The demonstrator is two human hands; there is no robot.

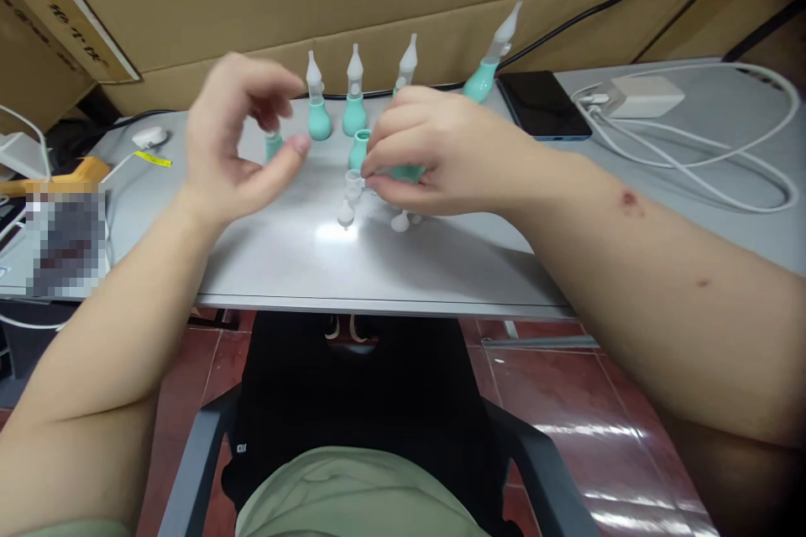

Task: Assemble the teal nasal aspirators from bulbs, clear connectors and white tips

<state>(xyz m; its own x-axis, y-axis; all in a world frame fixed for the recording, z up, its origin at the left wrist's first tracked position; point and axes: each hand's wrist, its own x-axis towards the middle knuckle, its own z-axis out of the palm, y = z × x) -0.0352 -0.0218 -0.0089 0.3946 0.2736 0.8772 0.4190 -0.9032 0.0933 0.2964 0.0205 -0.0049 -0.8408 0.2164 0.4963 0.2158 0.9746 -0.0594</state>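
Four nasal aspirators (354,115) beyond open teal bulb (358,153). Left hand (227,134): left of bulb, fingers apart. Right hand (434,147): at clear connector (353,185) before bulb; grip, cannot tell.

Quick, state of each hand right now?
Left hand: open, thumb and fingers apart, nothing visibly held.
Right hand: fingers curled, tips at the clear plastic piece; grip cannot be told.

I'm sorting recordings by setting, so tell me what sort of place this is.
Likely an indoor work area, though whether workshop or office I can't tell: a grey table with teal bulbs standing on it, and brown cardboard upright behind it.
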